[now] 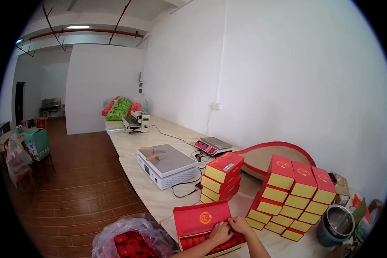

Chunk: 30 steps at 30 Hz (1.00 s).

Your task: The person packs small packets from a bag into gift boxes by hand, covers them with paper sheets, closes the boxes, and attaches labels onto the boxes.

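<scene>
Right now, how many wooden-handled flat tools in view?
2, on the white grey-topped appliance: one wooden-handled tool farther back, the other tool nearer the camera. Stacked red-and-yellow boxes could hide more.

Long pale marble-patterned counter point(137, 139), bulging green and red bags point(119, 109) at its far end, cream belt machine point(140, 117) near them, white grey-topped appliance point(176, 160), red-and-silver scale point(206, 147), two groups of stacked red-and-yellow cardboard boxes point(221, 174), open red lidded box point(189, 219) at the near edge

Open box point(189, 221) of red packets point(197, 241)
</scene>
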Available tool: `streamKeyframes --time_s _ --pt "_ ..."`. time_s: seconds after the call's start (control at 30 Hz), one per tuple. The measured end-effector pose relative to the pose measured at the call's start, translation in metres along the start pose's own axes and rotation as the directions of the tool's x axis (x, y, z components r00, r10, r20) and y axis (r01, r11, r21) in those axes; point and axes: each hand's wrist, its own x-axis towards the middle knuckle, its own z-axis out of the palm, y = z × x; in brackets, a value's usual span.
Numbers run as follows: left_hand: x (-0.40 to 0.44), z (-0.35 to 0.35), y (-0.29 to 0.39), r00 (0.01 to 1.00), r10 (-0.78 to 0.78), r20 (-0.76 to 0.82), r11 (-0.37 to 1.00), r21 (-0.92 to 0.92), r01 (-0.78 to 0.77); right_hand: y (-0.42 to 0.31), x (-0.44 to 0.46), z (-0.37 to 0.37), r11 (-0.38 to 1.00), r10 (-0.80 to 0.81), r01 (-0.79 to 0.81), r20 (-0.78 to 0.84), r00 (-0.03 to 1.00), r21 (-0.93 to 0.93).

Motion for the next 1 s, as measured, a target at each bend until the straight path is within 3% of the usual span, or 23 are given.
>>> streamKeyframes --time_s 0.23,0.43,0.53,0.6,0.73,0.8,0.93,1.0 --pt "-0.001 -0.003 0.002 0.999 0.038 -0.022 0.999 0.028 -0.037 0.008 0.000 0.006 0.987 0.067 -0.069 0.013 0.998 0.149" --pt "0.000 0.001 -0.001 0.999 0.045 -0.011 0.998 0.050 -0.044 0.011 0.003 0.016 0.999 0.050 -0.051 -0.082 0.995 -0.016" --pt "-0.002 -0.004 0.004 0.998 0.051 -0.034 0.995 0.084 -0.048 -0.003 0.001 0.017 0.985 0.103 -0.118 -0.119 0.988 -0.128" --pt "-0.002 -0.004 0.005 0.999 0.040 -0.030 0.995 0.091 -0.038 -0.018 -0.004 0.012 0.933 0.233 -0.249 -0.093 0.968 -0.261" --pt "-0.001 -0.009 0.008 1.000 0.017 0.013 0.994 0.108 -0.018 -0.017 -0.013 0.017 0.924 0.287 -0.307 -0.119 0.951 -0.228" --pt "-0.002 -0.003 0.004 0.999 0.041 -0.024 0.994 0.098 -0.038 -0.020 -0.020 0.016 0.930 0.327 -0.347 -0.160 0.932 -0.120" --pt "-0.003 0.004 -0.002 0.994 0.083 -0.071 0.993 0.095 -0.077 -0.028 -0.037 0.025 0.934 0.284 -0.332 -0.294 0.913 -0.129" --pt "-0.003 0.005 -0.003 0.995 0.076 -0.070 0.993 0.094 -0.069 -0.026 -0.045 0.034 0.923 0.156 -0.274 -0.389 0.908 -0.269"
